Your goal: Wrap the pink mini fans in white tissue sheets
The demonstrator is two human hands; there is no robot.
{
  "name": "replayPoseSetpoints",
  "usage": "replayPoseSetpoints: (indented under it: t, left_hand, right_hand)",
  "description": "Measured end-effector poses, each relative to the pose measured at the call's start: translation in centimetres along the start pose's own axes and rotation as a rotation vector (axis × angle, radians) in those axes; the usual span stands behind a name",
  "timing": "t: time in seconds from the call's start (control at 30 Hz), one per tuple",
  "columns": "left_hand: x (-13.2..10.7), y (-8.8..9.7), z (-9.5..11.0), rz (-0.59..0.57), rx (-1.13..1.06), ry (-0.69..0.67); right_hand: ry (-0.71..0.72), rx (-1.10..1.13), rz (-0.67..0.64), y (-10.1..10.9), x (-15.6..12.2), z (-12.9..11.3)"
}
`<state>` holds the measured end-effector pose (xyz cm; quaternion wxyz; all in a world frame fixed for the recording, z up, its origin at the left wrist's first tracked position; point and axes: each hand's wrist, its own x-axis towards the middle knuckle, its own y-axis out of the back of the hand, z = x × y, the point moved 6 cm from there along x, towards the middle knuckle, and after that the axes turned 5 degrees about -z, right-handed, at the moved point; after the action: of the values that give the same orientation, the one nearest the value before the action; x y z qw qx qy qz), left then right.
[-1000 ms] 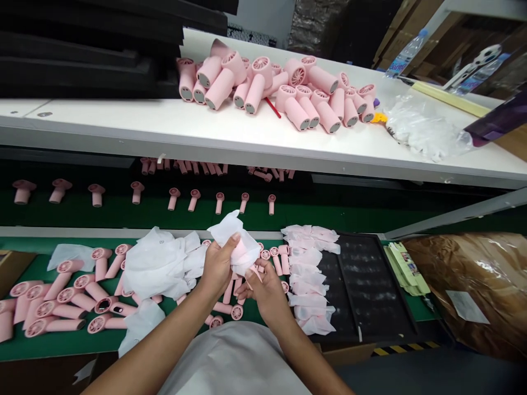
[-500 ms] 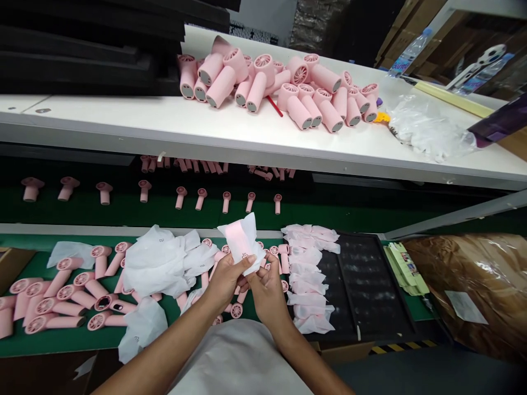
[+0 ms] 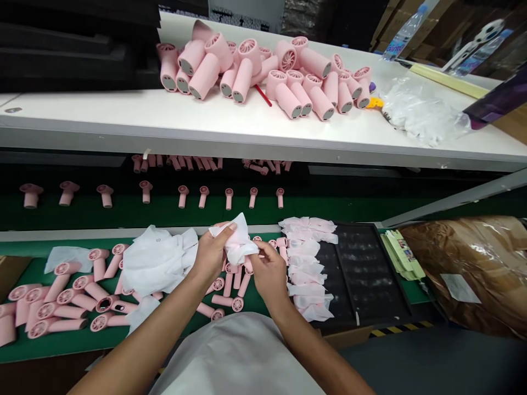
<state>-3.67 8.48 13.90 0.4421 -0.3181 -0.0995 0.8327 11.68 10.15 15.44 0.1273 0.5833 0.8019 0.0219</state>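
- Folded further since the earlier frame: white nonwoven sheet (image 3: 241, 253) covered more of the pink fan (image 3: 235, 237), both held above the belt
- left hand (image 3: 212, 253) half-closed, gripping the bundle
- right hand (image 3: 269, 272) partly curled, pinching its lower edge
- smooth plastic loose fans (image 3: 69, 299), a dozen or more, on green belt (image 3: 24, 277)
- crumpled white sheets (image 3: 158, 262), one heap
- wrapped fans (image 3: 307, 269), about nine, beside black tray (image 3: 366, 274)
- upright fans (image 3: 183, 196), nine, on dark green shelf (image 3: 329, 211)
- fan pile (image 3: 247, 71), dozens, on white shelf (image 3: 102, 118)
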Motion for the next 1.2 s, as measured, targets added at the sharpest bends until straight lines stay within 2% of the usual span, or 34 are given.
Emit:
replayPoseSetpoints:
  t: [0.1, 0.2, 0.23, 0.27, 0.3, 0.37, 0.43, 0.5, 0.53, 0.6, 0.67, 0.73, 0.8, 0.93, 1.0, 1.07, 1.13, 1.2]
  left_hand:
    - [-0.2, 0.2, 0.4, 0.073, -0.092, -0.021]
    - [0.2, 0.7, 1.4, 0.153, -0.149, -0.052]
    - [0.4, 1.0, 1.7, 0.171, -0.166, -0.059]
    - [0.7, 1.2, 1.9, 0.187, -0.192, -0.061]
    - [0.9, 1.3, 2.1, 0.2, -0.226, -0.056]
    - [1.3, 1.5, 2.2, 0.22, -0.305, -0.044]
    - [1.5, 1.3, 2.0, 0.215, -0.364, -0.015]
    - [1.5, 0.8, 1.6, 0.186, -0.377, 0.02]
    - [1.4, 0.6, 1.3, 0.173, -0.379, 0.04]
    - [1.4, 0.4, 0.7, 0.166, -0.387, 0.078]
    - [1.4, 0.6, 0.3, 0.185, -0.402, 0.115]
    - [1.7, 0.9, -0.1, 0.199, -0.397, 0.173]
    - [2.0, 1.2, -0.3, 0.199, -0.395, 0.231]
    - [2.4, 1.8, -0.6, 0.226, -0.437, 0.275]
    - [2.5, 2.0, -0.8, 0.232, -0.435, 0.279]
    - [2.4, 1.8, -1.2, 0.223, -0.416, 0.286]
    - [2.3, 1.4, -1.5, 0.212, -0.39, 0.292]
    - [2.3, 1.3, -1.5, 0.218, -0.356, 0.274]
  right_hand:
    - [0.159, -0.124, 0.166, 1.5, -0.1, -0.1]
    - [0.432, -0.275, 0.19, 2.6, -0.7, -0.4]
    - [0.485, -0.287, 0.193, 3.0, -0.9, -0.5]
    - [0.478, -0.269, 0.202, 3.4, -0.9, -0.3]
    - [0.409, -0.22, 0.211, 3.9, -0.7, 0.0]
    - [0.171, -0.029, 0.177, 4.1, -0.2, 0.9]
    - [-0.037, 0.233, 0.018, 2.6, 0.2, 1.4]
    - [-0.115, 0.452, -0.177, 0.3, 0.4, 0.8]
    - [-0.128, 0.511, -0.226, -0.4, 0.5, 0.5]
    - [-0.149, 0.538, -0.184, -0.8, 0.8, 0.4]
    - [-0.158, 0.494, -0.061, 0.0, 0.9, 1.0]
    - [-0.129, 0.382, -0.002, 1.3, 0.9, 1.3]
    - [-0.045, 0.207, 0.039, 2.8, 0.8, 1.2]
    - [0.145, -0.02, 0.289, 6.0, -0.3, -0.4]
    - [0.325, -0.119, 0.247, 5.5, -1.0, -2.0]
    - [0.498, -0.276, 0.062, 3.5, -1.6, -3.5]
    - [0.536, -0.435, -0.085, 1.6, -1.8, -3.7]
    - [0.487, -0.524, -0.1, 1.2, -1.4, -3.0]
